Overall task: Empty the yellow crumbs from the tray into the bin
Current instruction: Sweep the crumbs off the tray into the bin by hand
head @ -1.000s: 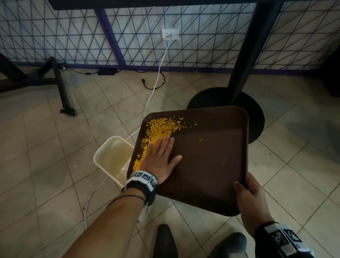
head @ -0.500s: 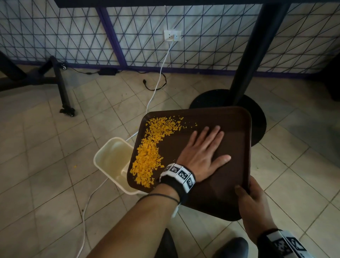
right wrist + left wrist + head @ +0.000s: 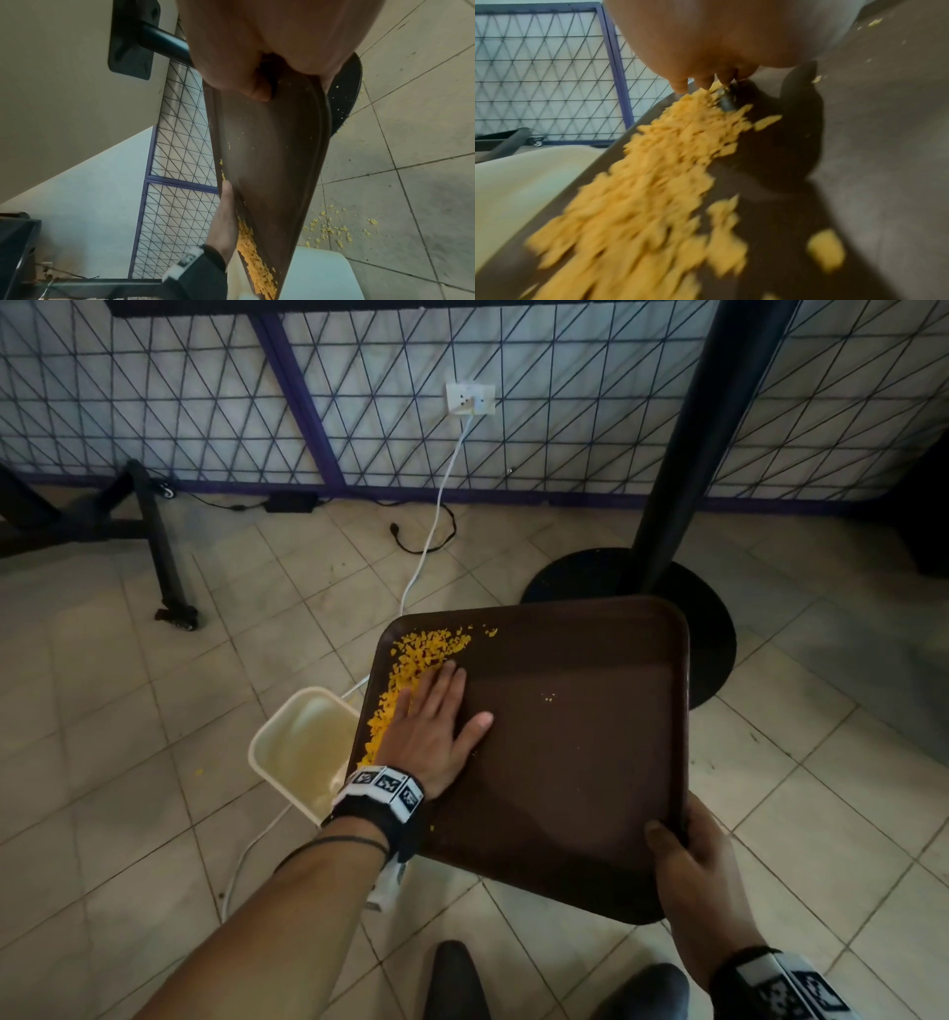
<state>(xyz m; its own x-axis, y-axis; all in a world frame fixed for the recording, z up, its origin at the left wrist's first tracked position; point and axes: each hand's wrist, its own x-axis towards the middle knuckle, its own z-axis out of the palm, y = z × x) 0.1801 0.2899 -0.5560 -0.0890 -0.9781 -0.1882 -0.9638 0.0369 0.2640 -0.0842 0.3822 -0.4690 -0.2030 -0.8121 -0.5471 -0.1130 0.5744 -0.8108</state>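
Observation:
A dark brown tray (image 3: 565, 762) is held tilted, its left edge down over a cream bin (image 3: 303, 752) on the floor. Yellow crumbs (image 3: 411, 660) lie heaped along the tray's left rim. My left hand (image 3: 436, 716) lies flat on the tray, fingers straight, its little-finger side against the crumbs. In the left wrist view the crumbs (image 3: 639, 192) are blurred beside the tray's edge, with the bin (image 3: 526, 178) below. My right hand (image 3: 688, 860) grips the tray's near right corner, thumb on top; the right wrist view shows the tray (image 3: 270, 152) edge-on.
A black table pedestal (image 3: 667, 588) stands just behind the tray. A white cable (image 3: 436, 505) runs from a wall socket past the bin. Some crumbs (image 3: 334, 231) lie scattered on the tiled floor. A black wheeled frame (image 3: 164, 567) stands at left, and my shoes show at the bottom.
My left hand swept from the tray's middle back to the left, pushing the crumbs into a tighter heap against the left rim over the bin. The right hand kept its grip.

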